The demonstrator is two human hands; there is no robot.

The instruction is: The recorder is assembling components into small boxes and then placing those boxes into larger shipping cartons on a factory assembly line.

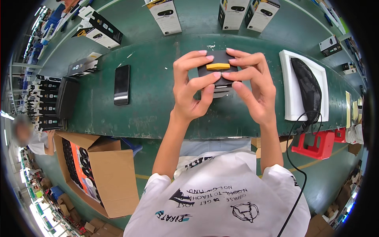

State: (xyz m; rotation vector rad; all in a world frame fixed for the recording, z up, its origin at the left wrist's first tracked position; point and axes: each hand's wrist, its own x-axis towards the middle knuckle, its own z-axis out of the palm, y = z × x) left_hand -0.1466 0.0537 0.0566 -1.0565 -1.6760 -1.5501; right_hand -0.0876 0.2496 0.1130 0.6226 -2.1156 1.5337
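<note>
Between my two hands stands a small carton [216,57] with a black top and a paler front side, on the green table close to its front edge. A yellow tab [218,66] sticks up from the carton's top. My left hand [190,89] grips the carton from the left, its fingertips on the top face by the tab and its thumb at the near side. From the right, my right hand [256,87] holds it in the same way, fingers bent over the top. Both index fingertips almost meet just below the tab.
A black phone [122,85] lies to the left on the green table [154,102]. At right, a white foam tray [287,100] bears a black mesh-like object [310,85] with a cable. Several printed cartons [166,17] stand behind. An opened cardboard box [114,177] is below left, near another person [35,142].
</note>
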